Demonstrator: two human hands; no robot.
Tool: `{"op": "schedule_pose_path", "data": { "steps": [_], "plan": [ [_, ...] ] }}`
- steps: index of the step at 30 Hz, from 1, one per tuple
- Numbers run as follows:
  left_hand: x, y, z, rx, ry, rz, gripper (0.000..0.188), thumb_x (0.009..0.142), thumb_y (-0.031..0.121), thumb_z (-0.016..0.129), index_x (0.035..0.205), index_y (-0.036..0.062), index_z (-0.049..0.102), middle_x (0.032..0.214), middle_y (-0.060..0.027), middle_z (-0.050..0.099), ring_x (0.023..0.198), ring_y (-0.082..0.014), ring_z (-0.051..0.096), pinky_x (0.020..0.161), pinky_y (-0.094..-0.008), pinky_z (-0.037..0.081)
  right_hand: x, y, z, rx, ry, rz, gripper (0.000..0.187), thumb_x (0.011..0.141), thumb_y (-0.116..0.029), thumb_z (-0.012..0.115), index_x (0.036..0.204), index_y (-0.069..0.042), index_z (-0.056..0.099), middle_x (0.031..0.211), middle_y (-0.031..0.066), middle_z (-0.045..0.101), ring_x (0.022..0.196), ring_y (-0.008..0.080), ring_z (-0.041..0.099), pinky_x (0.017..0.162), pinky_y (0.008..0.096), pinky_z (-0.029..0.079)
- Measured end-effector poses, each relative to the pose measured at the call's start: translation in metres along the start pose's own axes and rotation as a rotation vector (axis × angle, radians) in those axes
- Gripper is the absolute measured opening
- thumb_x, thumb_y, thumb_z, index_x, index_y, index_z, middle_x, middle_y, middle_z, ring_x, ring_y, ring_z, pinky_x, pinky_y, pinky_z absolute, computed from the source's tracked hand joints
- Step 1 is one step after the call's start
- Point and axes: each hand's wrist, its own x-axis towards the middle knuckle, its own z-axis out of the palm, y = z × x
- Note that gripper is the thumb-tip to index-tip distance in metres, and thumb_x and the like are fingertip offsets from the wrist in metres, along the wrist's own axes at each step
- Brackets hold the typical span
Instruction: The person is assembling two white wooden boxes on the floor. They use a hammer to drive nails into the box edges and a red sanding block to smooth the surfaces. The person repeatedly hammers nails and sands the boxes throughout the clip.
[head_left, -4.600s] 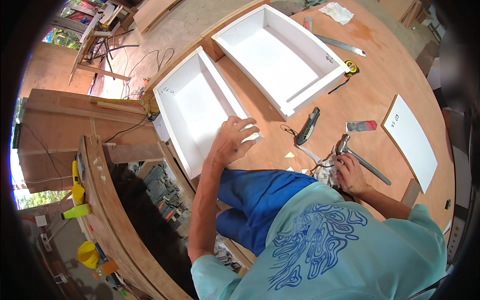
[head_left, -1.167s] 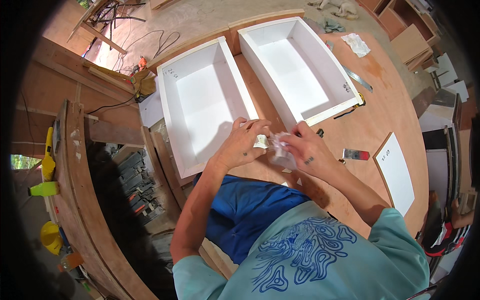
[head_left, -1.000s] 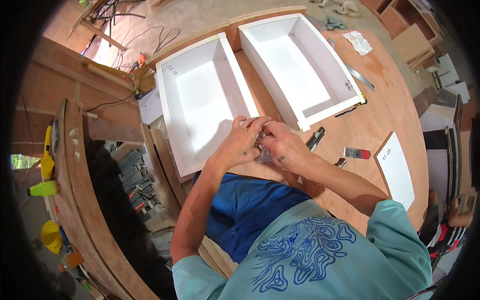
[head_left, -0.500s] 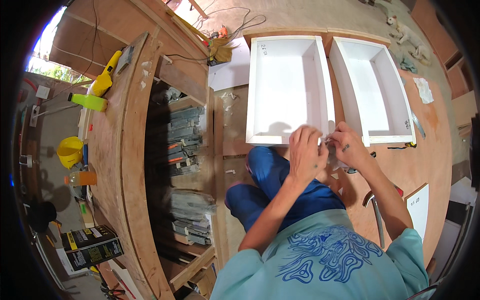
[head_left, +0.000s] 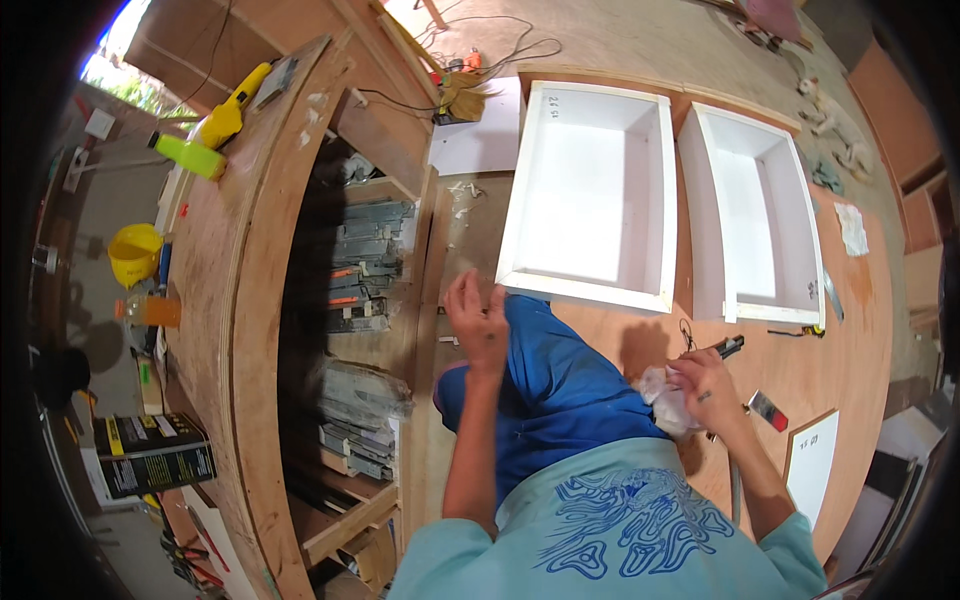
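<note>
My left hand [head_left: 475, 320] is raised beside the near left corner of a white drawer box [head_left: 590, 293], above the floor and my bent knee. Its fingers are apart, and no object shows in them. Low on the right, my right hand [head_left: 703, 388] grips a crumpled, whitish, see-through plastic bag [head_left: 668, 402] beside my thigh. A dark-handled tool [head_left: 732, 346] lies just beyond that hand; part of it is hidden. A second white drawer box [head_left: 728, 240] stands to the right of the first, both with open tops.
A wooden bench [head_left: 235, 260] on the left holds a yellow-green bottle [head_left: 190, 157], an orange bottle [head_left: 150, 310] and a black can [head_left: 155, 455]. Metal drawer slides [head_left: 370, 245] fill its shelves. A white panel [head_left: 812, 465] and red-black object [head_left: 768, 410] lie right. A dog [head_left: 835, 125] rests beyond.
My hands have parted from the near edge of the drawer box. The left moved left over the floor; the right came down and nearer with the plastic bag. The view has shifted slightly.
</note>
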Motion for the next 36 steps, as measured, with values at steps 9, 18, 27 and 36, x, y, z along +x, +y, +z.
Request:
{"op": "schedule_pose_path", "data": {
  "steps": [9,18,27,36],
  "plan": [
    [-0.004,-0.024,0.015,-0.396,-0.166,-0.242,0.034,0.091,0.002,0.071,0.124,-0.0043,0.067,0.119,-0.0148,0.066,0.097,-0.0231,0.069,0.083,-0.0321,0.055,0.190,-0.101,0.092,-0.098,0.152,-0.304,0.029,0.081,-0.013,0.079,0.103,0.004,0.070,0.099,0.0168,0.062,0.094,0.0354,0.058,0.078,0.0424,0.051],
    [0.004,-0.018,0.003,-0.347,-0.123,-0.132,0.021,0.085,-0.003,0.074,0.106,-0.0049,0.073,0.095,-0.0134,0.070,0.082,-0.0265,0.069,0.074,-0.0336,0.056,0.199,-0.098,0.120,-0.151,0.111,-0.393,0.021,0.083,-0.007,0.074,0.099,0.005,0.068,0.092,0.0155,0.058,0.085,0.0335,0.056,0.074,0.0413,0.049],
    [0.001,-0.027,0.006,-0.332,-0.073,-0.088,0.021,0.084,-0.005,0.076,0.104,-0.0052,0.075,0.091,-0.0117,0.069,0.078,-0.0193,0.067,0.070,-0.0283,0.053,0.203,-0.103,0.137,-0.185,0.220,-0.406,0.019,0.086,-0.011,0.069,0.096,0.003,0.063,0.084,0.0146,0.053,0.079,0.0311,0.052,0.073,0.0403,0.047],
    [0.012,-0.024,0.002,-0.263,-0.114,-0.097,0.018,0.086,-0.001,0.075,0.104,-0.0035,0.075,0.094,-0.0146,0.072,0.078,-0.0254,0.071,0.071,-0.0320,0.057,0.189,-0.090,0.092,0.111,0.136,-0.263,0.042,0.087,-0.015,0.076,0.120,0.007,0.061,0.114,0.0202,0.062,0.104,0.0404,0.061,0.087,0.0444,0.053]
  ]
}}
